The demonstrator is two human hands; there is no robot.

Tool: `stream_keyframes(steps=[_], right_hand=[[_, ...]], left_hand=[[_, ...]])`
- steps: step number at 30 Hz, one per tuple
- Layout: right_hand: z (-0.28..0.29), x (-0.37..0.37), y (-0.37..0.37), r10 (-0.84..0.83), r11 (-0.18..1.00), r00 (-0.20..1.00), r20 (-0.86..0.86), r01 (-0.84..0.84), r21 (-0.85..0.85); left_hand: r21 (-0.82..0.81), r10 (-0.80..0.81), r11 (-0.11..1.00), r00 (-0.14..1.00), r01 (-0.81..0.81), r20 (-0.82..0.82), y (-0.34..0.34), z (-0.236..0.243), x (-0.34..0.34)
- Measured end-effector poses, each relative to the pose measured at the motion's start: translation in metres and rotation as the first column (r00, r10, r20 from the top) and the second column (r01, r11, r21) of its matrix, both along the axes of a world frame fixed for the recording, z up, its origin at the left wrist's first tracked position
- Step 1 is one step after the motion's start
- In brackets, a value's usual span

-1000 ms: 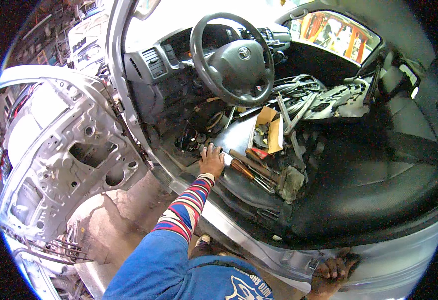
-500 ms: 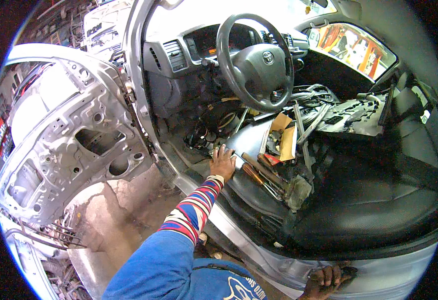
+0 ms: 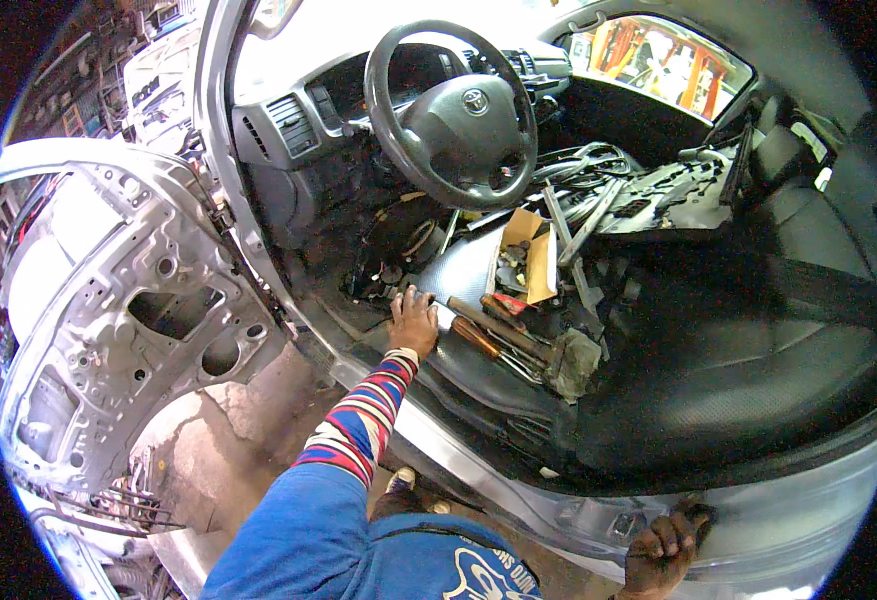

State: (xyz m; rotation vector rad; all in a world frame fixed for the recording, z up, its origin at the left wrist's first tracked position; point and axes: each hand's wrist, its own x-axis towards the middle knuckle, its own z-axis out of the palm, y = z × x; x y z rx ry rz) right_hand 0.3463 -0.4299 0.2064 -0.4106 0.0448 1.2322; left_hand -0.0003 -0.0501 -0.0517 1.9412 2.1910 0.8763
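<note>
My left hand (image 3: 413,322), its fingers spread, lies at the front edge of the driver's seat beside a shiny textured sheet (image 3: 463,272). Nothing shows in its grasp. Close to its right are screwdrivers with amber handles (image 3: 476,336) and a mallet-like tool with a worn grey head (image 3: 572,366). Behind these tools sits an open cardboard box (image 3: 541,262) holding small dark parts. At the lower right, my right hand (image 3: 658,555) is closed against the silver body panel (image 3: 788,540). Its fingers curl round something dark that I cannot make out.
A steering wheel (image 3: 451,115) stands over the footwell. On the left hangs the stripped door (image 3: 173,300), swung wide. Metal strips (image 3: 570,240), coiled cable (image 3: 588,165) and a panel with dark clips (image 3: 673,195) lie across the far seats. The sill (image 3: 448,445) runs in front of me.
The view has shifted, so the cab sits further left and its seats a little higher in the picture. My left hand stays by the seat's edge; my right hand remains closed at the body panel.
</note>
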Motion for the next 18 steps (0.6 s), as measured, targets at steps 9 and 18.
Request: stream_keyframes(steps=[9, 18], right_hand=[[-0.043, 0.002, 0.001, -0.046, 0.985, 0.985, 0.168, 0.017, 0.173], [-0.056, 0.003, 0.006, -0.068, 0.967, 0.959, 0.275, -0.004, 0.256]], left_hand=[[-0.019, -0.04, 0.999, 0.997, 0.039, -0.062, 0.012, -0.014, -0.007], [0.067, -0.072, 0.994, 0.974, 0.088, -0.213, 0.023, -0.029, -0.014]])
